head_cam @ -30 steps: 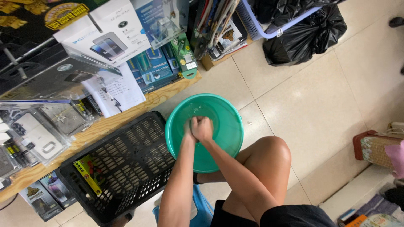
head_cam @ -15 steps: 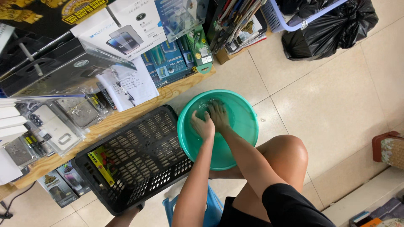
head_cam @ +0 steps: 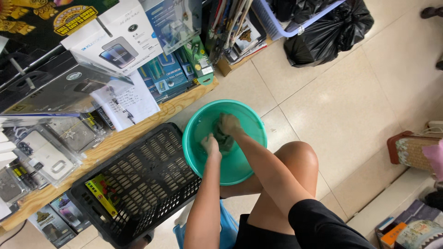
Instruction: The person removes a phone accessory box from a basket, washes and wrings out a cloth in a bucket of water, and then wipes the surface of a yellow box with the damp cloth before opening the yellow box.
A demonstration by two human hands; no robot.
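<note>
Your left hand [head_cam: 210, 145] and right hand [head_cam: 229, 123] are both down inside the green basin [head_cam: 251, 124], which sits on the tiled floor [head_cam: 323, 106] just beside the black slotted crate [head_cam: 138, 184]. Both hands are closed on a dark wet cloth [head_cam: 223, 138] bunched between them, in the water. Fingers partly hidden; how tight the grip is, you cannot tell. Your bare knee [head_cam: 297, 159] is at the basin's near rim.

- Left hand [head_cam: 210, 145] and right hand [head_cam: 230, 124] both in green basin [head_cam: 251, 121] on tiled floor [head_cam: 332, 106], closed on dark wet cloth [head_cam: 224, 139].
- Black plastic crate [head_cam: 138, 184] just beside basin, touching its rim.
- Black rubbish bag [head_cam: 330, 30] well apart.
</note>
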